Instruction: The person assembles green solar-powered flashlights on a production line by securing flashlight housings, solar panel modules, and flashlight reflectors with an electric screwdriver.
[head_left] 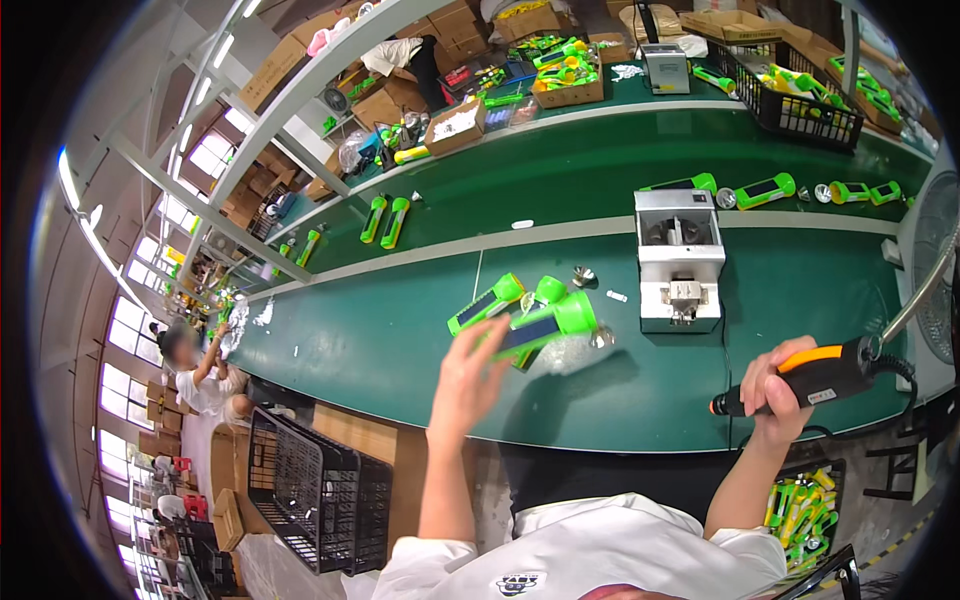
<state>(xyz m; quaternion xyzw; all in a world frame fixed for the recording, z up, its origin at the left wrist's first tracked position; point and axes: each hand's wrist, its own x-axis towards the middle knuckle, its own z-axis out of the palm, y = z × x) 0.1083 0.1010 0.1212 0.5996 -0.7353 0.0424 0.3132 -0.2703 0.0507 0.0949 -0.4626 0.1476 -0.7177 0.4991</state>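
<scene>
My left hand (468, 378) grips the tail end of a green flashlight (572, 314) with a dark solar panel along its body. It is held slantwise above the green bench, its wide head pointing right. Behind it lie another green flashlight (487, 303) and a loose green head piece (549, 290). Shiny reflector cups (583, 275) and a clear plastic bag (565, 356) are close by. In my right hand (776, 392) is a black and orange electric screwdriver (828, 376), its tip pointing left, away from the flashlight.
A silver screw feeder (681, 262) stands on the bench to the right. Beyond it, flashlights (765, 191) lie on a green conveyor belt (560, 160). A fan (938, 265) is at far right, a black crate (318, 490) at lower left. Another person (205, 375) sits far left.
</scene>
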